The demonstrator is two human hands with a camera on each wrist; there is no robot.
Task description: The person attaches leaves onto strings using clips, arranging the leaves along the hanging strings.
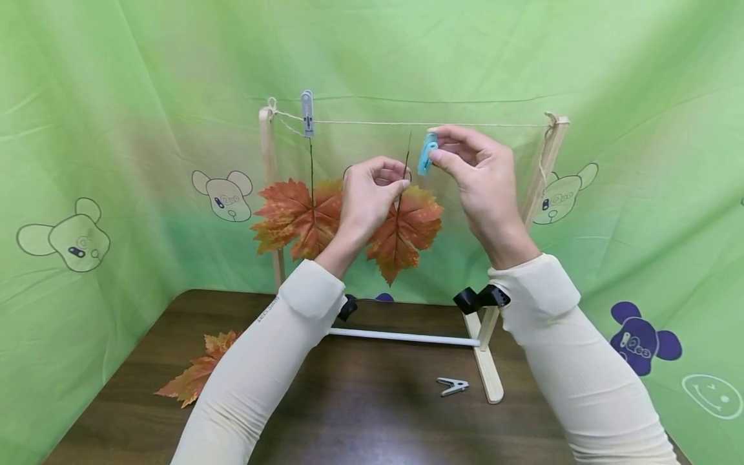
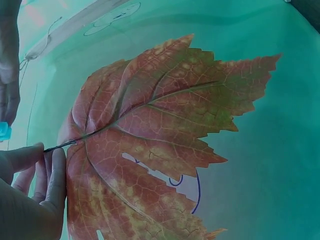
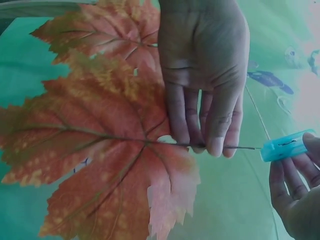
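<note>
My left hand point(image 1: 372, 194) pinches the stem of an orange leaf point(image 1: 401, 236) between thumb and fingers, the stem's thin tip pointing up near the string point(image 1: 372, 123). In the left wrist view that leaf point(image 2: 150, 110) spreads beside the left hand point(image 2: 35, 185). To the right, my right hand point(image 1: 479, 174) holds a light-blue clothespin point(image 1: 427, 155) between thumb and fingers, just below the string. The right wrist view has the blue clothespin point(image 3: 285, 146) close to the stem's tip. Another leaf point(image 1: 299, 216) hangs from a grey clothespin point(image 1: 308, 113) on the string at the left.
A wooden frame point(image 1: 546, 161) carries the string, with a white bar point(image 1: 407, 336) low across it. On the brown table point(image 1: 372, 413) lie a grey clothespin point(image 1: 453, 386) near the frame's right foot and a leaf point(image 1: 194, 378) at the left, partly behind the left sleeve.
</note>
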